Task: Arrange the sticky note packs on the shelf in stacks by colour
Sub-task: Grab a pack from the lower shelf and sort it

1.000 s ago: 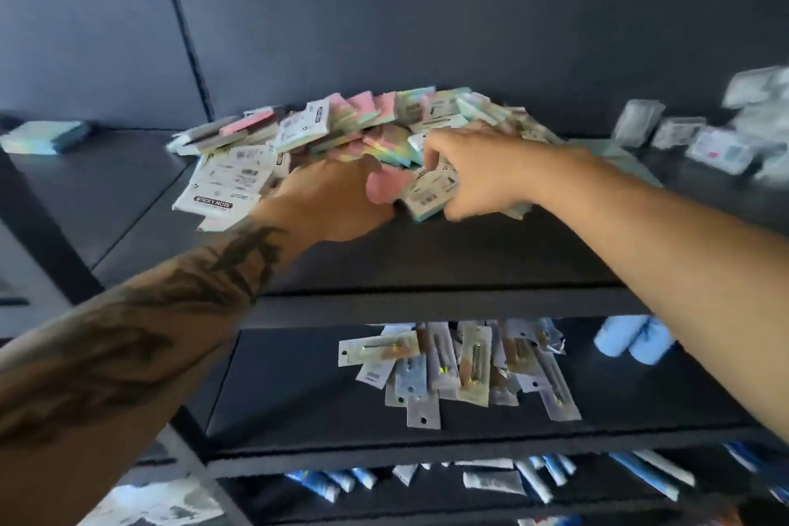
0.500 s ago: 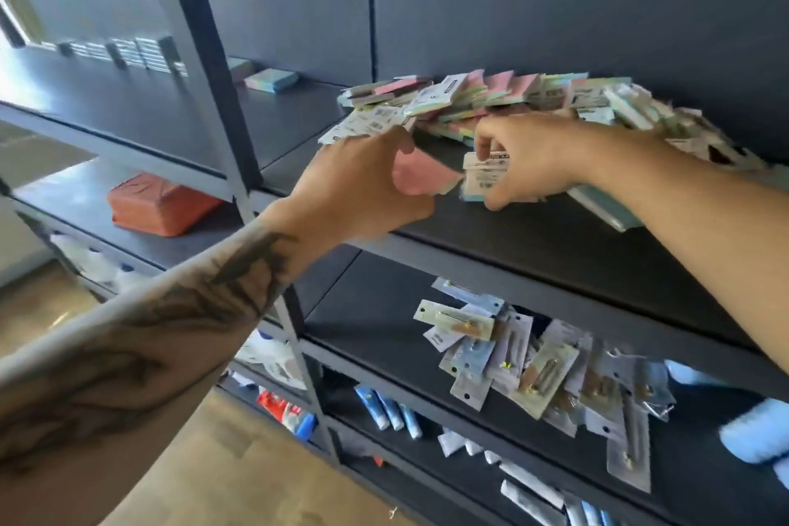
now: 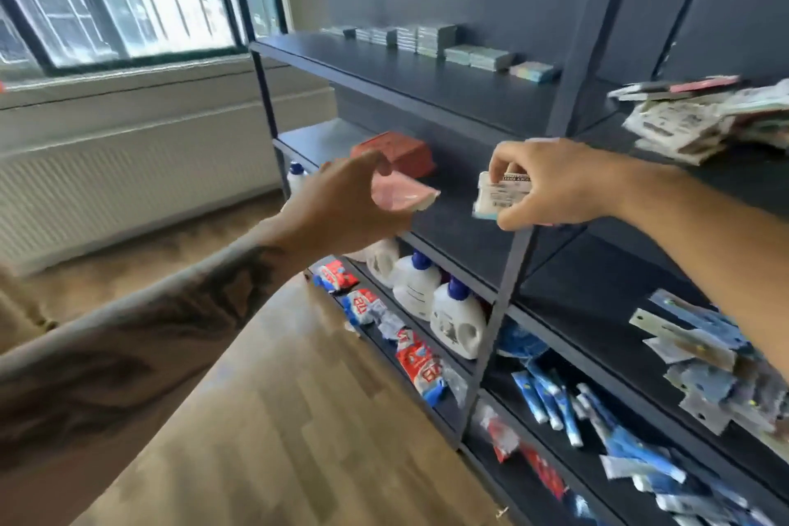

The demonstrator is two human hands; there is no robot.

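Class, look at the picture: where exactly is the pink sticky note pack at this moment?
The pink sticky note pack is held in the left hand, in the air in front of the shelf unit, just below the red box and left of the right hand.

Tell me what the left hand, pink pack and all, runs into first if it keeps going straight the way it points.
Probably the red-orange box on the middle shelf: the left hand, holding the pink pack, points up and right toward it. Depth is unclear; it might pass in front.

left hand [image 3: 341, 205] holding pink pack [image 3: 401, 194], right hand [image 3: 550, 184] seemingly pale-blue pack [image 3: 497, 196]
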